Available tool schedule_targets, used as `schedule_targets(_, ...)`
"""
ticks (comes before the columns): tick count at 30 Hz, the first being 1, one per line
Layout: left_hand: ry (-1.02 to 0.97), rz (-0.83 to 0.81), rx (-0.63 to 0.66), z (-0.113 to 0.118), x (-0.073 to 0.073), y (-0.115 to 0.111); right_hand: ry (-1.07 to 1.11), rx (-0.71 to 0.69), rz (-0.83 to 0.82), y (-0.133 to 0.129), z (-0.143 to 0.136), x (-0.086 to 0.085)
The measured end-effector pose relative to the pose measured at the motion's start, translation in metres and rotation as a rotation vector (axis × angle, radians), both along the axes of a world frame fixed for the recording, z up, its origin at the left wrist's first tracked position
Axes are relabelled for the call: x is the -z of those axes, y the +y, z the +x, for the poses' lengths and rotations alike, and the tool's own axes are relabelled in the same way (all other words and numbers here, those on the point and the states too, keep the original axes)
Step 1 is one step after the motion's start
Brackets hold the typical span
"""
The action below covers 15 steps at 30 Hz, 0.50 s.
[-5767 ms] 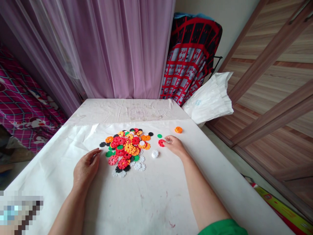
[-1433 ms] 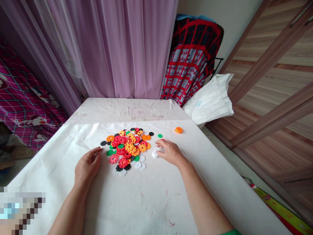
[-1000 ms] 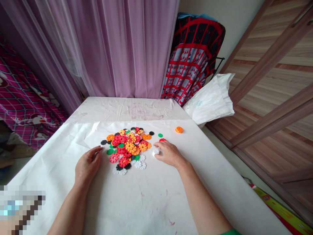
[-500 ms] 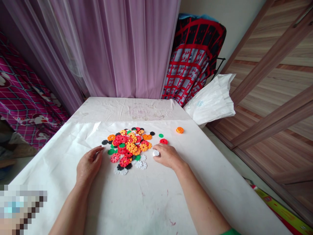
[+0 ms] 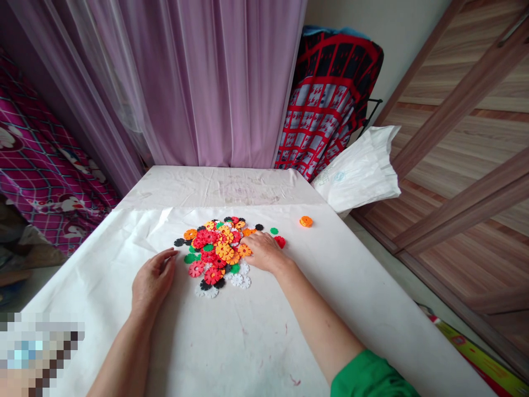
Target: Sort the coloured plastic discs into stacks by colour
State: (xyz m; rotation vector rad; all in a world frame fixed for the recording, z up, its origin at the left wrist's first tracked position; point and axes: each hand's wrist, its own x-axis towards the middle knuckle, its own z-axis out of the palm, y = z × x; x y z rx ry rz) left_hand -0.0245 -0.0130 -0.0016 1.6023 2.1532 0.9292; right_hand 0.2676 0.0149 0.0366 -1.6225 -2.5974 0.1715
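A loose pile of flower-shaped plastic discs (image 5: 224,252) in red, orange, yellow, green, black and white lies mid-table. My right hand (image 5: 264,251) reaches over the pile's right side with its fingers bent. Its fingertips are by an orange disc (image 5: 244,250), and whatever they hold is hidden. My left hand (image 5: 154,278) rests on the cloth left of the pile, thumb and fingers slightly apart, holding nothing. Just past my right hand lie a red disc (image 5: 280,242) and a green disc (image 5: 274,231).
A small orange stack of discs (image 5: 306,221) sits apart at the right of the white-covered table (image 5: 264,342). A white bag (image 5: 359,171) stands beyond the right edge. Purple curtains (image 5: 223,82) hang behind. A wooden wardrobe (image 5: 446,143) stands at right.
My right hand has moved left from beside the pile onto its right side. The white disc seen in its fingers is now out of sight. My left hand stays put.
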Motion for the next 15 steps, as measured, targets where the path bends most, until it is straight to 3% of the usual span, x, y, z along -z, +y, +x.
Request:
schedule_targets(6,-0.002,-0.018,0.001,0.0,-0.001,-0.001,0.115,0.093,0.033,0.001,0.016,-0.005)
schedule_targets(15,0.014,-0.026,0.01,0.001,-0.001,0.0,0.196,0.484,0.06,-0.038,0.117,0.0)
